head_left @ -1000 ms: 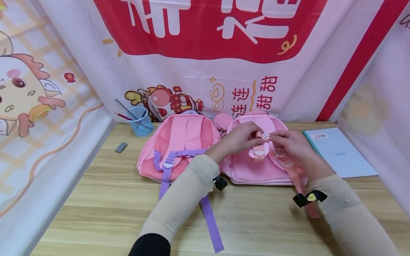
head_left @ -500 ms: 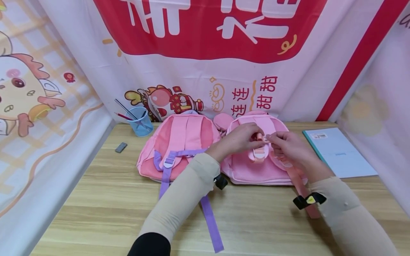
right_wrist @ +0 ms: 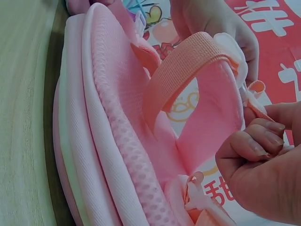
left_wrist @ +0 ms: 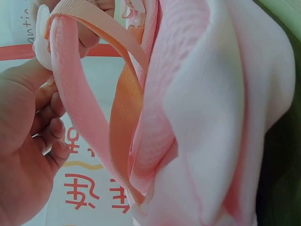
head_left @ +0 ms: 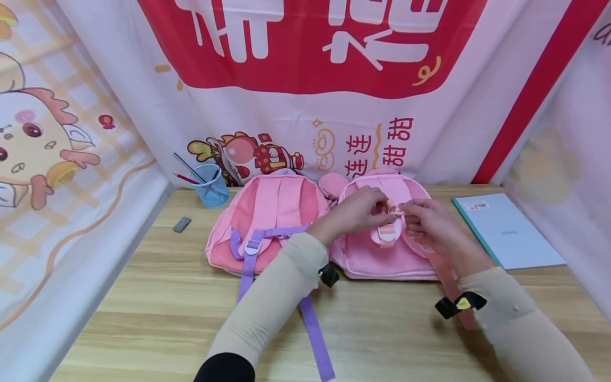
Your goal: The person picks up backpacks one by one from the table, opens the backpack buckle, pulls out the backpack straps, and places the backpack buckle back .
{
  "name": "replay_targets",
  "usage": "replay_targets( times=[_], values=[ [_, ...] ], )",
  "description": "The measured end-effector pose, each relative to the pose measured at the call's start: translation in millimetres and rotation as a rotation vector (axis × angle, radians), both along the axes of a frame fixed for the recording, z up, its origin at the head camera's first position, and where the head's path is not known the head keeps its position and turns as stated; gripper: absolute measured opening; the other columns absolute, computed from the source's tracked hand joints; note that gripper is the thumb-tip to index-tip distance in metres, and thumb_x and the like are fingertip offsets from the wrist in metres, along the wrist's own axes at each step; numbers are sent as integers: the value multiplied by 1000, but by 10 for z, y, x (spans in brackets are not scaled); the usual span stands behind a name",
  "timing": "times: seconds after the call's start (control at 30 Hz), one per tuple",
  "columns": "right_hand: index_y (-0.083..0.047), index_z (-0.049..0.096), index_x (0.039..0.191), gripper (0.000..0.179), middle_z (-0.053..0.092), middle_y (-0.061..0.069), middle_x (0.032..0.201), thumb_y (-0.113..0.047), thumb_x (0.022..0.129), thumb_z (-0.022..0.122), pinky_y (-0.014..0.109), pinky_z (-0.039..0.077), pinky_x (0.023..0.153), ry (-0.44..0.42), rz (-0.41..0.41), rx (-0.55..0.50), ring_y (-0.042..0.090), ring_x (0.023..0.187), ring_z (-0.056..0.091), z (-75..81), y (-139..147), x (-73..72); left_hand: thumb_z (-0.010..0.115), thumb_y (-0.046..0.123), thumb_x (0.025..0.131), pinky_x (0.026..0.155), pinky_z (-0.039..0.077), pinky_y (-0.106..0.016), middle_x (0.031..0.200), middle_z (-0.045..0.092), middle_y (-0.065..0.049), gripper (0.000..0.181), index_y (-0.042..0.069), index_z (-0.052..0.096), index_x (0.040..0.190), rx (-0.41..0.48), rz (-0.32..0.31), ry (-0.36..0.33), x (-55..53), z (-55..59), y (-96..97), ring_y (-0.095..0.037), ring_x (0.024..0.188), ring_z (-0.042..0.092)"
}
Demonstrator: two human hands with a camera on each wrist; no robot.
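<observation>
Two pink backpacks lie on the table. My hands work at a shoulder strap (right_wrist: 218,110) of the right backpack (head_left: 367,260). My left hand (head_left: 358,212) holds this strap's end beside its white plastic buckle (left_wrist: 43,37), through which peach webbing (left_wrist: 127,103) loops. With thumb and curled fingers, my right hand (head_left: 431,220) pinches a thin end of peach webbing (right_wrist: 256,106) just beyond the buckle. Part of the webbing is hidden within the right fist. A second peach strap (head_left: 451,286) trails off the backpack's right side, under my right wrist.
The left backpack (head_left: 267,201) has purple straps (head_left: 315,339) hanging toward the front. A blue pen cup (head_left: 212,188) stands at the back left, with a small grey object (head_left: 182,224) before it. A light-blue notebook (head_left: 513,233) lies at right. Printed cloth hangs behind.
A white plastic piece showing between my fingertips a second ago is now mostly out of sight, with peach webbing there instead. The hands shift only slightly; the head view tilts up a little.
</observation>
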State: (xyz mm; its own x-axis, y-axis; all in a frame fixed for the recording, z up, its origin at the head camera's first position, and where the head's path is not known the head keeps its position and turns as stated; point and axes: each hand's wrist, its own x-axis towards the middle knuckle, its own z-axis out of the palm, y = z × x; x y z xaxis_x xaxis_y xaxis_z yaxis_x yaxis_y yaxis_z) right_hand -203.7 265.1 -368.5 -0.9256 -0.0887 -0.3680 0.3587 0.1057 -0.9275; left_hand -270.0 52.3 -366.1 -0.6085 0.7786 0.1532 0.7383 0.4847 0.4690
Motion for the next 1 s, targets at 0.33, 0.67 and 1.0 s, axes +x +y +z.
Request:
replay_targets(
  times=[0.33,0.67,1.0],
  values=[
    [-19,65,109,17,57,-6,78,-33,113,57,22,49,64,8,-39,-94,11,68,55,123,30,92,76,35,102,89,49,-21,102,71,4,22,16,76,112,-82,6,-44,10,-111,37,-10,95,61],
    [-16,61,123,28,61,-6,85,-42,111,59,22,52,69,-10,-34,-28,11,74,57,69,15,130,75,39,103,85,50,-20,101,71,5,26,15,75,113,-72,-2,-68,68,-105,7,-9,90,62],
    [-17,60,121,30,56,-8,81,-46,112,57,23,50,69,34,2,10,11,74,54,42,36,97,71,33,106,87,52,-20,110,70,2,32,12,71,130,157,1,-136,88,19,-94,-9,99,64]
  ],
)
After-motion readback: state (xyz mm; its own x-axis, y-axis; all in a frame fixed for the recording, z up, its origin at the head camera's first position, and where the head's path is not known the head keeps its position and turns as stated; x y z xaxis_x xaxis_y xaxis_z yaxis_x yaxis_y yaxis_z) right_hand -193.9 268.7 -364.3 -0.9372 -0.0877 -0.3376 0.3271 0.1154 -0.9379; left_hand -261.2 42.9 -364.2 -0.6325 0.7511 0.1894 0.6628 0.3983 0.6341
